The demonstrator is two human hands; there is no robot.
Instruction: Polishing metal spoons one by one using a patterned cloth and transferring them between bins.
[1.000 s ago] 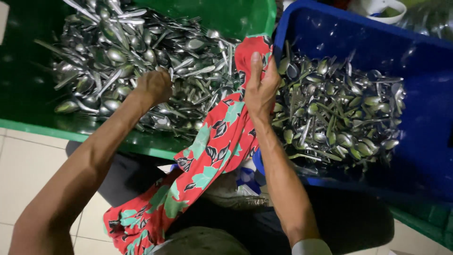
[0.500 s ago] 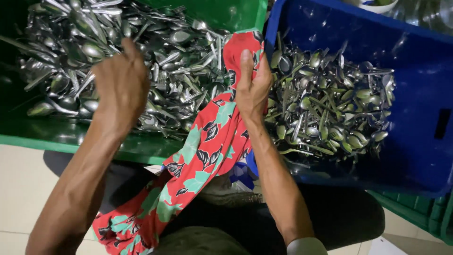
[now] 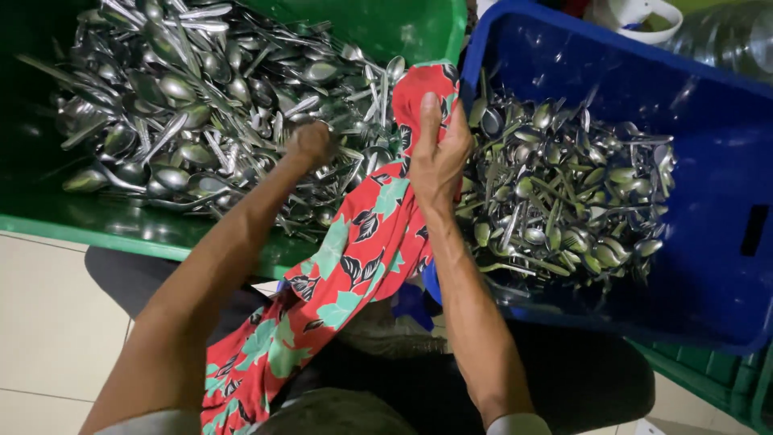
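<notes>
While my left hand (image 3: 310, 141) is sunk into the spoons (image 3: 201, 105) heaped in the green tub (image 3: 121, 229), its fingers are curled down into the metal, and I cannot tell whether they pinch a piece or just rest among them. My right hand (image 3: 439, 157) holds the cloth (image 3: 354, 258) — fingers pressed together and straight, thumb against the fabric, clamping it where it lies over the meeting rims of the two tubs. That cloth is thin and soft, red with green leaf shapes and dark outlines, hanging in loose folds from the rims down across my lap. Spoons on the left are shiny steel, long-handled, oval bowls tangled at every angle. Right of the cloth, the blue tub (image 3: 725, 161) is smooth glossy plastic with a slot handle in its wall — it holds a second, flatter pile of spoons (image 3: 564, 193). Pale floor tiles (image 3: 48, 322) show below the green tub.
</notes>
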